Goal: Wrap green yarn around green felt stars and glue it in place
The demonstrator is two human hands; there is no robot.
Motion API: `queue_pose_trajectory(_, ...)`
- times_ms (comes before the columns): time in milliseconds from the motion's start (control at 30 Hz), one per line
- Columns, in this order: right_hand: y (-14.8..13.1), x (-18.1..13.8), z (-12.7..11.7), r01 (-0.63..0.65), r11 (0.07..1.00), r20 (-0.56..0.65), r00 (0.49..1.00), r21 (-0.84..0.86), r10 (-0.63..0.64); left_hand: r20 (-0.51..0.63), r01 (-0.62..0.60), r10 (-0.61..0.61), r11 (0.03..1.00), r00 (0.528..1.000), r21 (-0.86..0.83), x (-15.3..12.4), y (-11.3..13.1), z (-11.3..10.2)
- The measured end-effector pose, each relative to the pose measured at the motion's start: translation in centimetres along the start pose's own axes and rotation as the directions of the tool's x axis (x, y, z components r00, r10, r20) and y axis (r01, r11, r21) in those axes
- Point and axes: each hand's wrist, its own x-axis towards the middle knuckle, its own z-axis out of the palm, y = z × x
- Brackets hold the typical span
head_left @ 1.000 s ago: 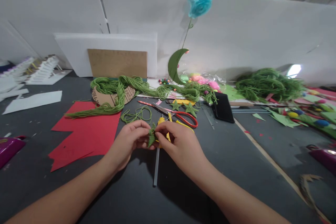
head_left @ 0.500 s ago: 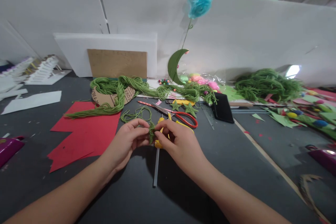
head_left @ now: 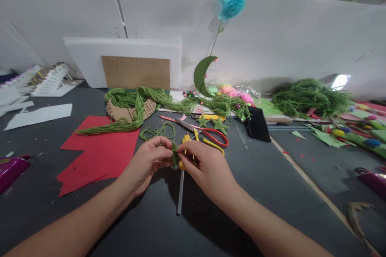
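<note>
A small green yarn-wrapped piece (head_left: 174, 155) is held between my two hands, mostly covered by the fingers. My left hand (head_left: 156, 156) pinches it from the left, and my right hand (head_left: 200, 160) has thumb and forefinger closed on its right side. A loose strand of green yarn (head_left: 159, 129) curls on the table just beyond. Under and behind my right hand lies a yellow glue gun (head_left: 186, 139) with a glue stick (head_left: 180, 194) pointing towards me. Red-handled scissors (head_left: 215, 135) rest past it, close to two green yarn stars (head_left: 221, 125).
Red paper (head_left: 101, 156) lies left, under green yarn wound round a cardboard piece (head_left: 120, 110). A black phone (head_left: 258, 124) and a green yarn heap (head_left: 310, 98) are at right. A green crescent with a blue flower (head_left: 231, 5) stands at the back against white boards.
My right thumb and forefinger have come closer together on the green piece. Otherwise the hands hold almost the same place, and the view has shifted slightly.
</note>
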Motion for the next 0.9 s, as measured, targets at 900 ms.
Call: queue_pose_trajectory(900, 0.14, 0.17, -0.07, -0.128, 0.985, -0.028, 0.991, 0.112, 0.131, -0.058, 0.022, -0.025, 0.999, 0.998, -0.049, 0.28, -0.22, -0.08)
